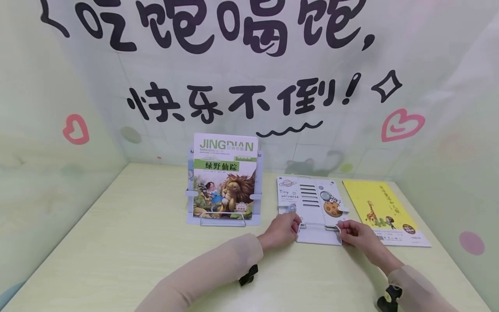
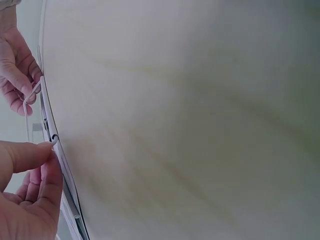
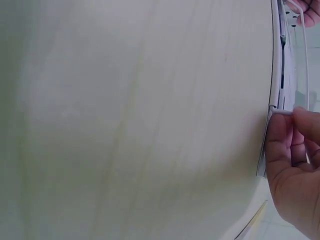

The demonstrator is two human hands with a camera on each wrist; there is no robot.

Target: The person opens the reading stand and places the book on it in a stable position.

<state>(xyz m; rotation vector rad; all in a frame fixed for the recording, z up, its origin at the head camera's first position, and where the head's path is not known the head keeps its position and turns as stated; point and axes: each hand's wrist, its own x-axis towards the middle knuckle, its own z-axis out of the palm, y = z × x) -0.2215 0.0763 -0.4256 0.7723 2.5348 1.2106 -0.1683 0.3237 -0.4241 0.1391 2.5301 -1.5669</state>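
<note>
A white book stand (image 1: 309,212) printed "Tiny universe" with planets and an astronaut lies on the table, slots down its middle. Along its near edge runs a white wire holder (image 3: 306,65). My left hand (image 1: 281,232) pinches the left side of this wire between thumb and fingers. On the opposite side, the thumb and fingertips of my right hand (image 1: 360,238) pinch the wire close to where it meets the stand's edge. Both wrist views show the stand edge-on, with the wire bent out from it.
Left of the hands, a book with a lion cover (image 1: 225,182) leans upright on another stand (image 1: 256,214). A yellow book (image 1: 383,203) lies flat to the right. The pale table (image 1: 128,242) meets a printed wall sheet (image 1: 218,69) at the back.
</note>
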